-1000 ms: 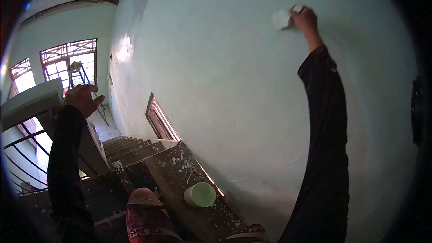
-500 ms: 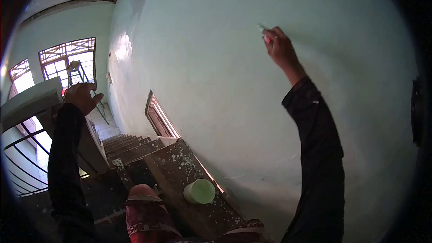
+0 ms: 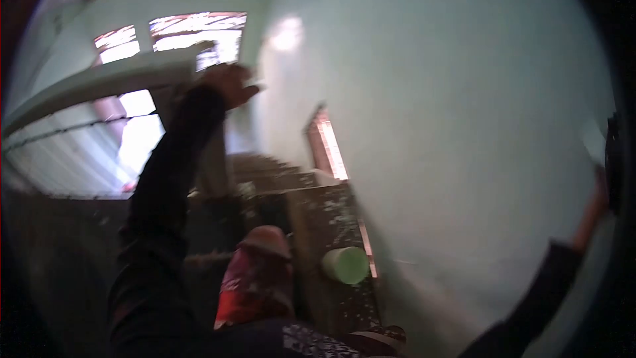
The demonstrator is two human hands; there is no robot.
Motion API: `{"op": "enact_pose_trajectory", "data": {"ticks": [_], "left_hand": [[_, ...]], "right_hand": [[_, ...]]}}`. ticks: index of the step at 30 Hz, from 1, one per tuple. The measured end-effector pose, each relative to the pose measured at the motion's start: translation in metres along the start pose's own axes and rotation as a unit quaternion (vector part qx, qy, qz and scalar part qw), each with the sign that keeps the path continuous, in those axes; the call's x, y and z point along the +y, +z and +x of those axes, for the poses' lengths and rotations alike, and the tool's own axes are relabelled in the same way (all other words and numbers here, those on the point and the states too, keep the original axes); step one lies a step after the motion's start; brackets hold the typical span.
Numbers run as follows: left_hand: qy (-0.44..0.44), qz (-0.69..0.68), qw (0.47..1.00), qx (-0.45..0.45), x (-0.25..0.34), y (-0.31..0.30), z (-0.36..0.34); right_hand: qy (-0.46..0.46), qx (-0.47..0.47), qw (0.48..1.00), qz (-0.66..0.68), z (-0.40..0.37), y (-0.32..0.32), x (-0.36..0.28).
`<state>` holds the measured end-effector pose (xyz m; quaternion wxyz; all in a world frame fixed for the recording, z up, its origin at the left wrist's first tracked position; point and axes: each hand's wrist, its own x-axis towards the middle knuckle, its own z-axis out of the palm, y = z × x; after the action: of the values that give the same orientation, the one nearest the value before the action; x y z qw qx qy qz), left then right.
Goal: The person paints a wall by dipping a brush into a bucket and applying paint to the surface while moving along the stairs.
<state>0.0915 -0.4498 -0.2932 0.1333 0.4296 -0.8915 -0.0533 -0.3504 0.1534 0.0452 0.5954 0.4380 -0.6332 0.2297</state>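
Observation:
My left hand (image 3: pixel 228 85) rests on the end of the pale stair railing (image 3: pixel 142 65), its thumb standing apart from the fingers. Far out at the right edge of view is my right hand (image 3: pixel 600 184), blurred and partly cut off by the dark rim. It grips a small pale-ended hand tool (image 3: pixel 593 142) whose exact kind I cannot make out. Beside this hand spreads the light green wall (image 3: pixel 464 106). A light green plastic tub (image 3: pixel 349 265) stands on the paint-spattered step below, near the wall and beside my knee (image 3: pixel 265 245).
Steps (image 3: pixel 271 171) lead down ahead, between the railing and the wall. A small framed opening (image 3: pixel 326 142) sits low in the wall. Curved metal bars (image 3: pixel 66 134) fill the railing on the left. Bright windows (image 3: pixel 199 30) are in the far wall.
My view has turned left, so the scene has shifted right. My right hand has swung down and right, away from the upper wall, with the tool in it. My left hand stays on the railing.

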Motion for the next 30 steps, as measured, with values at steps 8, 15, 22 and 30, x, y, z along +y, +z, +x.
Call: {"op": "enact_pose_trajectory", "data": {"ticks": [8,15,22,30], "left_hand": [[-0.008,0.012,0.995,-0.103,0.019,-0.027,0.001],[0.039,0.027,0.998,-0.048,-0.002,0.002,0.013],[-0.013,-0.033,0.999,-0.036,0.024,-0.018,0.003],[-0.015,-0.027,0.999,-0.025,0.032,-0.027,-0.003]], "right_hand": [[0.359,0.022,0.860,0.363,0.054,0.036,-0.136],[0.154,-0.321,0.928,0.111,0.022,0.203,-0.077],[0.107,-0.223,0.967,-0.053,0.136,0.204,-0.077],[0.009,-0.348,0.934,0.081,0.059,0.257,-0.128]]}}
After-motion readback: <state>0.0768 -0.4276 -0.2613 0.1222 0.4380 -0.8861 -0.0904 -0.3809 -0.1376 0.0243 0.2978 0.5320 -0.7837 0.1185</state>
